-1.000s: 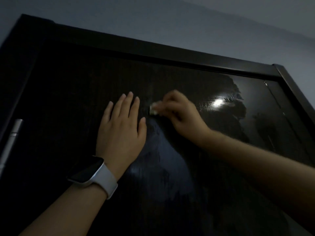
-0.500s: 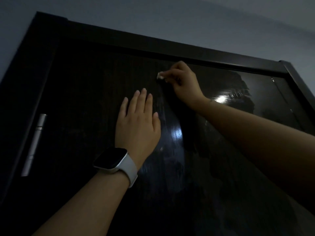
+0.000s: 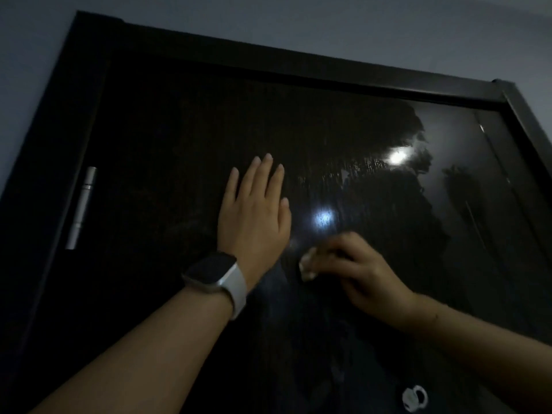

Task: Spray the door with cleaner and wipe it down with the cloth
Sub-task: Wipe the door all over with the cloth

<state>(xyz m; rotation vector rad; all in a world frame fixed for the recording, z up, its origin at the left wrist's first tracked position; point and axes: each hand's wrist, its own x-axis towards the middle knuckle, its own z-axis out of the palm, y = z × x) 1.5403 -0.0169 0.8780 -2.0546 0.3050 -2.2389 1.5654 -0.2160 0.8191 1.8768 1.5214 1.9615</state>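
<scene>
So, both hands up on the dark door, one bracing and one on the cloth.

Left hand lies flat against the door with fingers straight and together, a watch with a pale strap on that wrist. Right hand sits just right of and a bit below the left hand, fingers curled around a small pale cloth pressed to the door. Shiny wet-looking streaks and two light glares show on the door above the right hand. A silver hinge sits on the door's left edge, well left of the left hand.
</scene>
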